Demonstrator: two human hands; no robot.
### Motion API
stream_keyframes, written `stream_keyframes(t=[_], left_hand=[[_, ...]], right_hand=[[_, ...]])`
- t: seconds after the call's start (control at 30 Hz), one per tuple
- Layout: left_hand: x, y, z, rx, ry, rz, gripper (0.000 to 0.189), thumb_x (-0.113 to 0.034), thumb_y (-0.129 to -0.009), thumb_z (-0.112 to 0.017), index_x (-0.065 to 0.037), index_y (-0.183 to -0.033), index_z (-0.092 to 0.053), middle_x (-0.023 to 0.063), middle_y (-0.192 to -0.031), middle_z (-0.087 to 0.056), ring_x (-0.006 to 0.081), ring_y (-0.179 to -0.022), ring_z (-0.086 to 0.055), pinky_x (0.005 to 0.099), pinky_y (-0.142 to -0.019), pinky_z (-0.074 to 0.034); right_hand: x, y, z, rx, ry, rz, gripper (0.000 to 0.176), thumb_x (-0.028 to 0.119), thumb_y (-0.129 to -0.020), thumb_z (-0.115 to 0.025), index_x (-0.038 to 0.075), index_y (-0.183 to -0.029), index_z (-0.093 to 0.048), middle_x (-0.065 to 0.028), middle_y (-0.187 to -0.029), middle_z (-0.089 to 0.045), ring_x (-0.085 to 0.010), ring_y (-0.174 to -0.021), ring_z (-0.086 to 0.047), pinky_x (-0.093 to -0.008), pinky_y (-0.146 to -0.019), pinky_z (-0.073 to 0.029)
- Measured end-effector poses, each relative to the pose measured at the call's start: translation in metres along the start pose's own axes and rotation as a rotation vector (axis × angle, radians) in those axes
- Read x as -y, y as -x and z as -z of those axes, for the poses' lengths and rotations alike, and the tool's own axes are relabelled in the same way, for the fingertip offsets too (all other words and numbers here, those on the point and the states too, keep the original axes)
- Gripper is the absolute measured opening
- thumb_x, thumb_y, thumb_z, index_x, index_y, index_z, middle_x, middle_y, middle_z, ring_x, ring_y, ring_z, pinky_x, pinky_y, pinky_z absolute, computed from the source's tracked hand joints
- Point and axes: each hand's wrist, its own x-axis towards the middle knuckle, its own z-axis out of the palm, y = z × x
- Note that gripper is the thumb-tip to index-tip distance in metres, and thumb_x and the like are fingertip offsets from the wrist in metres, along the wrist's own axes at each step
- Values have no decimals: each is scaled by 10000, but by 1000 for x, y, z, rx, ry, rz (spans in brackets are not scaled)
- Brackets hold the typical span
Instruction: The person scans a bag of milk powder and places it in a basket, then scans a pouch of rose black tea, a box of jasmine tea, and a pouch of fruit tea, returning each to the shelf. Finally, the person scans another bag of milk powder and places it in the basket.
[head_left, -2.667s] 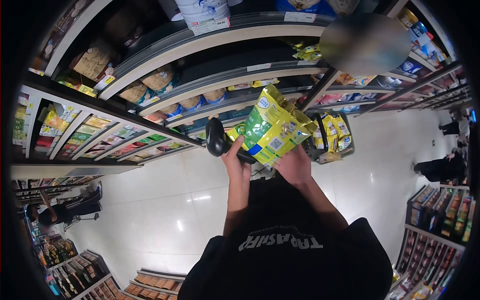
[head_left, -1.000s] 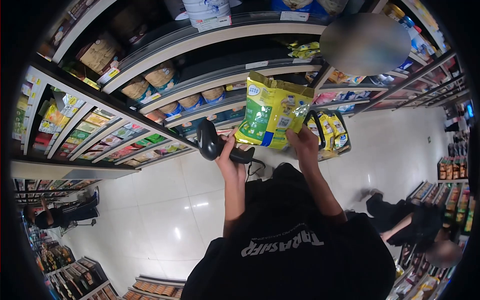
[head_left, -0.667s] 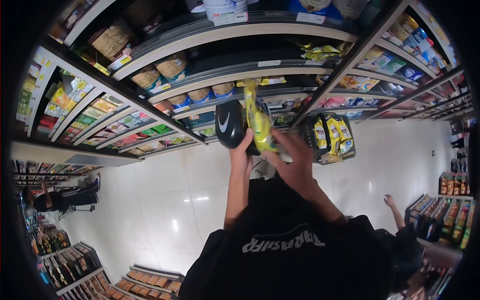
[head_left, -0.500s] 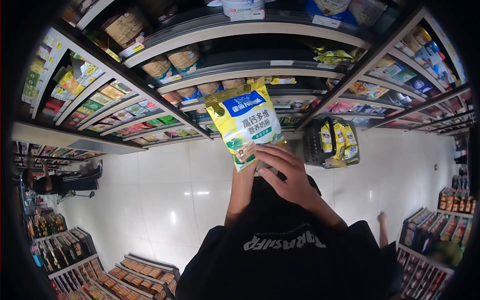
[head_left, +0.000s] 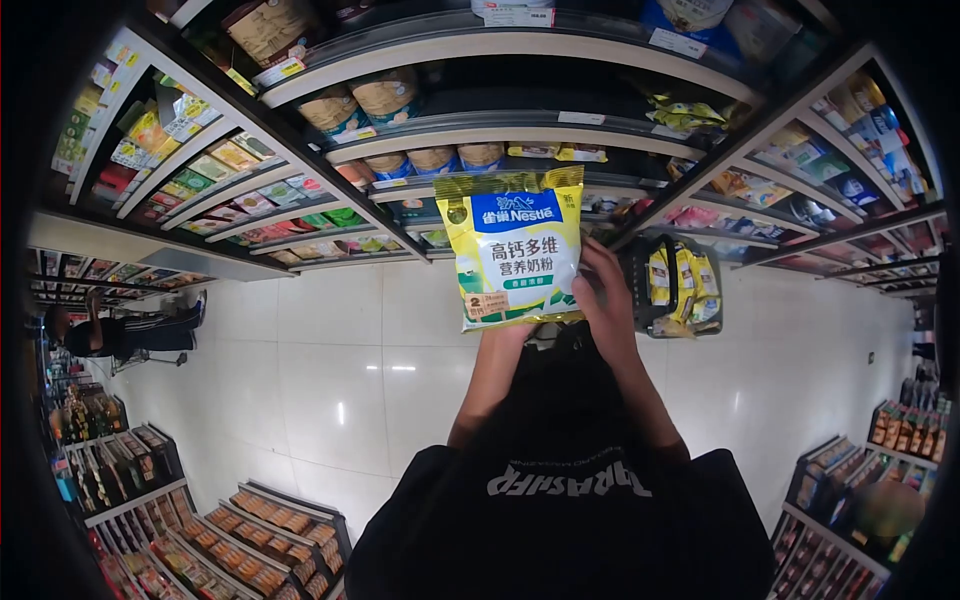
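A yellow and white milk powder bag point(head_left: 518, 250) with a blue label at its top faces me, upright, in front of the shelves. My left hand point(head_left: 512, 337) is under and behind the bag's lower edge, its fingers hidden by the bag. My right hand point(head_left: 606, 290) grips the bag's right side, thumb on the front and fingers round the edge. To the right, a dark basket point(head_left: 637, 284) on the floor holds several yellow bags point(head_left: 690, 280).
Shelves point(head_left: 500, 52) with tins point(head_left: 385, 98) and packets curve across the top. A person point(head_left: 125, 335) stands at the far left beside a cart. Low racks of goods point(head_left: 265, 540) stand at the lower left, others at the lower right. Pale floor tiles point(head_left: 330, 400) lie between.
The bag has turned from tilted to nearly straight and faces me more fully. My right hand has moved from the bag's lower front to its right edge. An arm at the lower right is gone.
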Motion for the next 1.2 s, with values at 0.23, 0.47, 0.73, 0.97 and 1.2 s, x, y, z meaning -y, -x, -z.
stream_keyframes(t=[0.23, 0.47, 0.73, 0.97, 1.2], left_hand=[[18, -4, 2, -46, -107, 27, 527, -467, -1011, -397, -76, -1348, -501, 170, -1316, -570, 337, -1171, -575, 500, -975, -497], [31, -5, -15, -67, -197, 111, 536, -461, -1018, -382, -60, -1356, -491, 189, -1337, -550, 355, -1191, -560, 526, -991, -483], [12, -5, -15, -116, -377, 112, 420, -310, -991, -470, -42, -1306, -541, 157, -1266, -615, 312, -1134, -610, 481, -970, -501], [9, 9, -26, -368, -449, 0, 451, -352, -963, -575, -42, -1289, -556, 118, -1242, -636, 268, -1073, -646, 424, -947, -514], [0, 15, -26, -356, -856, -113, 513, -34, -809, -726, 17, -1280, -529, 141, -1094, -663, 227, -934, -687, 334, -737, -580]], right_hand=[[-4, -2, 24, 39, -224, -206, 308, 153, -927, -643, -65, -1143, -624, -127, -1390, -492, -218, -1261, -493, -342, -1030, -397], [-2, 5, 28, -100, -414, -293, 317, 149, -922, -656, -95, -1123, -642, -108, -1359, -504, -158, -1191, -517, -294, -994, -404], [3, 7, 41, -261, -149, -410, 278, 222, -956, -646, -48, -1019, -670, -78, -966, -664, -90, -901, -607, -245, -782, -480], [-31, 12, 38, -206, -366, -507, 342, 305, -981, -600, -32, -1040, -622, -70, -951, -661, -100, -889, -618, -253, -801, -484], [-46, 11, 44, -109, -859, -736, 422, 297, -991, -558, -5, -1282, -512, -115, -1209, -623, -213, -1106, -624, -346, -955, -503]])
